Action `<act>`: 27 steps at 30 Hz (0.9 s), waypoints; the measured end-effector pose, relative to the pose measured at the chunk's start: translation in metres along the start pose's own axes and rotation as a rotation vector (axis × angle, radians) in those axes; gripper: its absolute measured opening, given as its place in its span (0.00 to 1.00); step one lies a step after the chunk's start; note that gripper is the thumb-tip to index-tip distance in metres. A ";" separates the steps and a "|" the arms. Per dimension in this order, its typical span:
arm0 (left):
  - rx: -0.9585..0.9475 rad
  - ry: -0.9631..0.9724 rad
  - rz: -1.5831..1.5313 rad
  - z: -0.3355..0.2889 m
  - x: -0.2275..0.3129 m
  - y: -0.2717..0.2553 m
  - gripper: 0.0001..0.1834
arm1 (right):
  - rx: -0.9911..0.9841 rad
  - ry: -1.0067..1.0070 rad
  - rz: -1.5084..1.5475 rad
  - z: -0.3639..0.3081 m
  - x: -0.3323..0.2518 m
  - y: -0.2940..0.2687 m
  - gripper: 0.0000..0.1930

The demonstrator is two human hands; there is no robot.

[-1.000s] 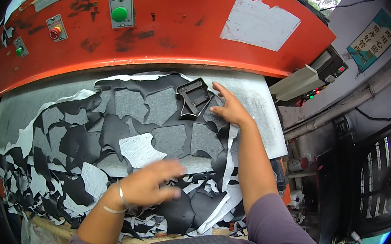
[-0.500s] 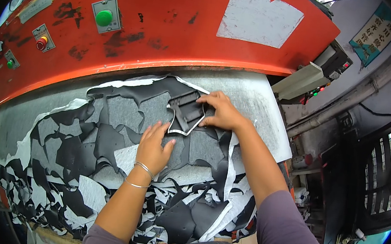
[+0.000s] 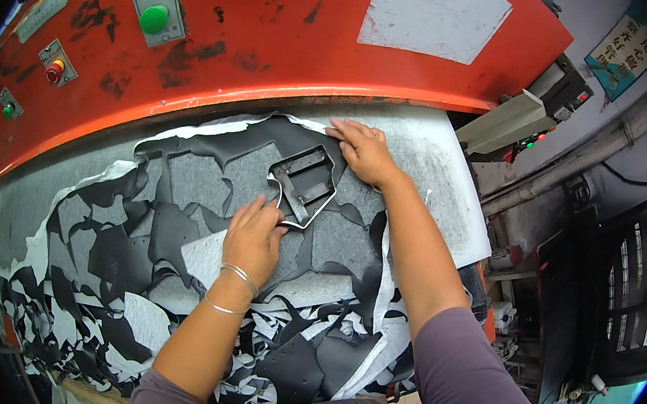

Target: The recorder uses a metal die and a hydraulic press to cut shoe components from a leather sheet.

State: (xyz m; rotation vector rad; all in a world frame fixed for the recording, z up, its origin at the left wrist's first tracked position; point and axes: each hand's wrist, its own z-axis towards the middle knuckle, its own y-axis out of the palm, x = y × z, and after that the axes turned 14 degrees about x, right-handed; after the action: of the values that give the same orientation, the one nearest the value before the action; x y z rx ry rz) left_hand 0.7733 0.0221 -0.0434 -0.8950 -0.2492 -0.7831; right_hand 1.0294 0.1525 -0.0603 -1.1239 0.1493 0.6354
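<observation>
A metal cutting die [image 3: 294, 196], a frame with crossbars inside, lies on a dark sheet of leather-like material [image 3: 255, 141] with a white underside, cut full of holes. My left hand [image 3: 254, 236] is at the die's lower left corner, fingers stretched out and seemingly touching its rim. Up and to the right of the die, my right hand [image 3: 368, 153] lies at the sheet's far edge, thumb apart from the fingers. Its fingertips meet the sheet near the white border. The sheet rests on a pale grey cutting board [image 3: 440, 183].
An orange-red machine beam [image 3: 292, 49] spans the far side, with a green button [image 3: 154, 19] and a red button [image 3: 55, 71]. Black and white scraps [image 3: 290, 368] pile along the near edge. A control box [image 3: 560, 93] with small lights stands at the right.
My right hand has let go of the die and moved up to the sheet's far edge. The left hand has come against the die's lower left corner. The view has shifted slightly.
</observation>
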 end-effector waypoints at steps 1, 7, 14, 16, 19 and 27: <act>-0.002 -0.002 0.005 0.003 -0.004 0.003 0.11 | 0.021 0.026 0.058 0.002 -0.001 0.000 0.24; -0.158 -0.134 -0.094 0.047 -0.010 0.020 0.08 | 0.044 0.141 0.207 0.000 0.010 -0.004 0.29; 0.035 -0.193 -0.203 0.023 -0.006 0.025 0.22 | 0.072 0.303 0.587 -0.004 0.024 -0.001 0.35; 0.009 -0.348 -0.203 0.009 -0.005 0.018 0.26 | 0.015 0.364 0.738 -0.004 0.010 -0.015 0.38; -0.017 -0.138 0.038 0.001 -0.009 0.016 0.29 | -0.096 0.360 0.769 -0.005 0.000 -0.029 0.43; -0.047 -0.122 0.004 -0.005 -0.001 0.016 0.32 | -0.160 0.338 0.646 -0.004 0.010 -0.025 0.47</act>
State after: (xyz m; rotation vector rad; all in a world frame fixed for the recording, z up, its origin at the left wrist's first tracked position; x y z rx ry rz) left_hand 0.7833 0.0244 -0.0566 -0.9893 -0.3374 -0.7334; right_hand 1.0519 0.1456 -0.0465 -1.3380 0.7856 1.0356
